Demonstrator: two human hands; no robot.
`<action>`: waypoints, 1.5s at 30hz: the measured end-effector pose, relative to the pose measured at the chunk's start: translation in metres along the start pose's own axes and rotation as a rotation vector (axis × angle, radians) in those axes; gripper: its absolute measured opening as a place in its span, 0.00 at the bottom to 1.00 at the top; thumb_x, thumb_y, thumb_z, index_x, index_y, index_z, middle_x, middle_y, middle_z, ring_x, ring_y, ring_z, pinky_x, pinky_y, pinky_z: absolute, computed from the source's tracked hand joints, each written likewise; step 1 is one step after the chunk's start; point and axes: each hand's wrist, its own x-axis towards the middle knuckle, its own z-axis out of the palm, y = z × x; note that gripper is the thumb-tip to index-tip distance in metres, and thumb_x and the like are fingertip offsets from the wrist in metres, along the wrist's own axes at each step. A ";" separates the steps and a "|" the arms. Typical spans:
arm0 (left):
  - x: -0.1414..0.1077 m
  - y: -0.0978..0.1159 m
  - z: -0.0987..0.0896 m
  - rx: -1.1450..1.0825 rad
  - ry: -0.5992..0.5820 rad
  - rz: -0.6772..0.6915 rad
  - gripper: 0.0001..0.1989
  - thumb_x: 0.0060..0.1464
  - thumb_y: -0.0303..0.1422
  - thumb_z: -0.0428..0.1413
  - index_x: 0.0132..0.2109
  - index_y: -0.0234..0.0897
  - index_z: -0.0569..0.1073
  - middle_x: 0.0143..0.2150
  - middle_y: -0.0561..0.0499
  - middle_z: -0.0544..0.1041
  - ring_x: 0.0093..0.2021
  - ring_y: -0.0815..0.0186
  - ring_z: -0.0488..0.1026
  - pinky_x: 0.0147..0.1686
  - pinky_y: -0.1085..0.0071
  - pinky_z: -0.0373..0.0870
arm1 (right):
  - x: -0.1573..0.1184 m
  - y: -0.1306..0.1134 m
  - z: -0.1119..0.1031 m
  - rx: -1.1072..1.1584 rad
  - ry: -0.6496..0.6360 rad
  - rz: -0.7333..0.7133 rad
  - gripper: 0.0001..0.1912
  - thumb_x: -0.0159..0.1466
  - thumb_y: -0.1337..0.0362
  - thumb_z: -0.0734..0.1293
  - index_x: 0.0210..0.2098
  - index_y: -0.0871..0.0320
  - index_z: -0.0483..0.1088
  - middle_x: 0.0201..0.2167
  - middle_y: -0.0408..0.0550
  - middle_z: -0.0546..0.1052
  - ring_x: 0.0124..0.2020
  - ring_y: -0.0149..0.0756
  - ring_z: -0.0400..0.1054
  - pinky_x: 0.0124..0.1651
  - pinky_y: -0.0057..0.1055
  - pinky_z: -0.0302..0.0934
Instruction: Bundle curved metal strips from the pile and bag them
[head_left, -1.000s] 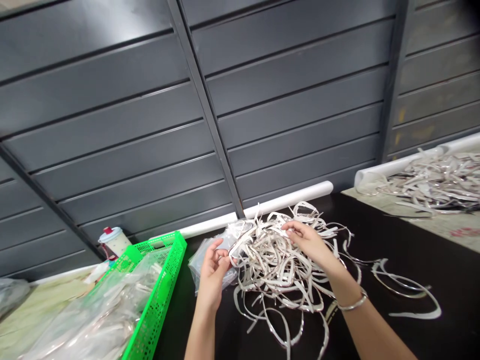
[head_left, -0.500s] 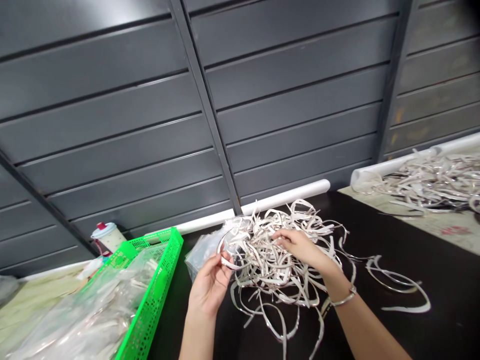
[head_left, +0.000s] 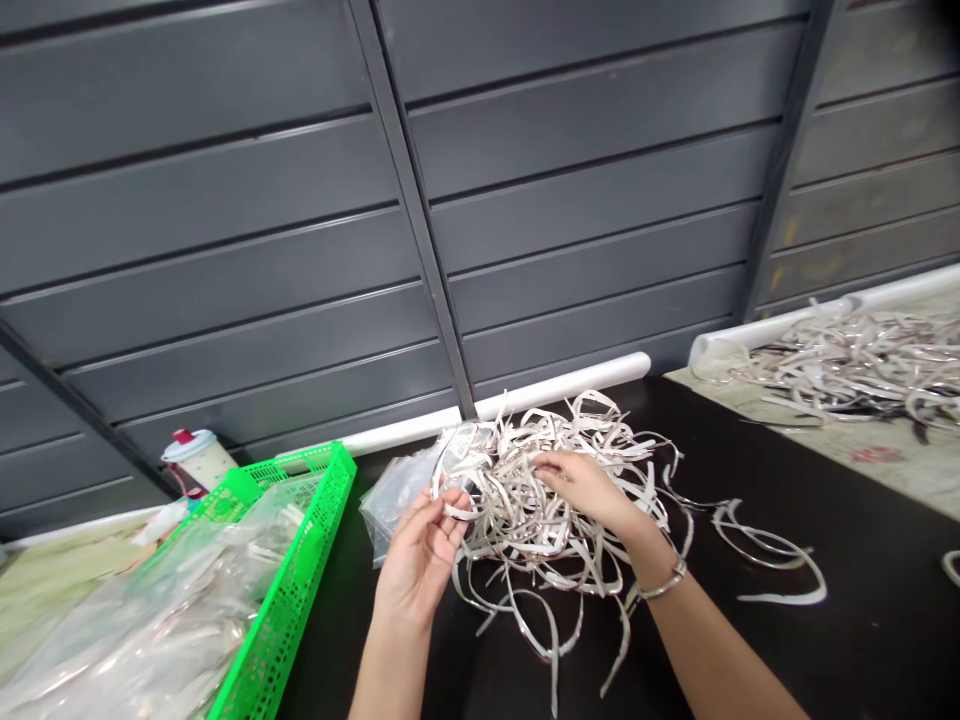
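A tangled pile of curved white strips with shiny silver edges point(head_left: 555, 540) lies on the black tabletop point(head_left: 750, 660). My left hand point(head_left: 424, 545) is at the pile's left side, palm up, with thumb and fingers closed on one curved strip point(head_left: 456, 512). My right hand point(head_left: 585, 490) reaches over the middle of the pile, its fingers bent down against the strips. Whatever its fingertips pinch is hidden among the strips. Clear plastic bags point(head_left: 394, 500) lie flat just beyond my left hand, partly under the pile.
On the left stands a green plastic crate point(head_left: 300, 590) holding clear bags of strips point(head_left: 172, 610). A cup with a red-topped lid point(head_left: 202, 460) is behind it. White rolls point(head_left: 562, 385) run along the grey panel wall point(head_left: 585, 200). More strips point(head_left: 855, 365) are heaped at right.
The view has shifted slightly, so everything appears a little further left. My left hand keeps hold of the strip, its fingers drawn in a bit more; my right hand stays at the pile.
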 end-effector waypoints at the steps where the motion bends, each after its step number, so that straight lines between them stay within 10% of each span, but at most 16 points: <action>1: -0.001 0.001 0.000 -0.001 -0.002 0.000 0.11 0.52 0.15 0.48 0.34 0.30 0.73 0.27 0.47 0.78 0.29 0.67 0.78 0.32 0.72 0.76 | -0.002 -0.001 -0.002 -0.028 -0.047 -0.006 0.16 0.62 0.62 0.60 0.46 0.58 0.72 0.45 0.53 0.75 0.47 0.44 0.68 0.52 0.41 0.58; 11: -0.004 0.000 -0.003 0.050 -0.096 0.002 0.10 0.49 0.19 0.53 0.40 0.31 0.74 0.28 0.47 0.79 0.32 0.66 0.77 0.35 0.71 0.74 | -0.003 -0.004 0.024 -0.235 -0.297 -0.198 0.09 0.58 0.72 0.63 0.25 0.59 0.74 0.29 0.48 0.76 0.38 0.40 0.68 0.45 0.35 0.58; 21: -0.018 -0.015 0.001 0.290 -0.159 0.315 0.14 0.45 0.33 0.63 0.41 0.34 0.75 0.39 0.45 0.80 0.43 0.64 0.74 0.46 0.73 0.66 | -0.039 -0.066 0.007 0.078 0.383 -0.491 0.08 0.65 0.64 0.60 0.34 0.58 0.71 0.26 0.47 0.73 0.28 0.34 0.67 0.30 0.30 0.63; 32: -0.030 -0.025 0.006 0.113 -0.233 0.122 0.12 0.45 0.32 0.63 0.39 0.32 0.77 0.37 0.43 0.80 0.40 0.61 0.76 0.40 0.72 0.70 | -0.049 -0.087 0.039 0.081 0.257 -0.627 0.11 0.66 0.70 0.58 0.42 0.57 0.71 0.37 0.50 0.74 0.37 0.35 0.70 0.41 0.32 0.67; 39: -0.023 -0.014 -0.003 0.313 -0.107 0.433 0.13 0.50 0.36 0.60 0.42 0.33 0.76 0.36 0.45 0.80 0.42 0.61 0.75 0.47 0.70 0.66 | -0.045 -0.070 0.008 0.030 0.385 -0.585 0.17 0.65 0.73 0.55 0.50 0.57 0.68 0.35 0.50 0.74 0.35 0.36 0.68 0.36 0.33 0.66; 45: -0.025 -0.010 -0.004 0.653 -0.174 0.500 0.08 0.52 0.34 0.58 0.36 0.35 0.79 0.37 0.46 0.80 0.44 0.60 0.72 0.47 0.72 0.64 | -0.059 -0.074 0.002 -0.354 0.085 -0.604 0.19 0.60 0.78 0.57 0.42 0.53 0.71 0.31 0.46 0.71 0.33 0.37 0.64 0.36 0.34 0.63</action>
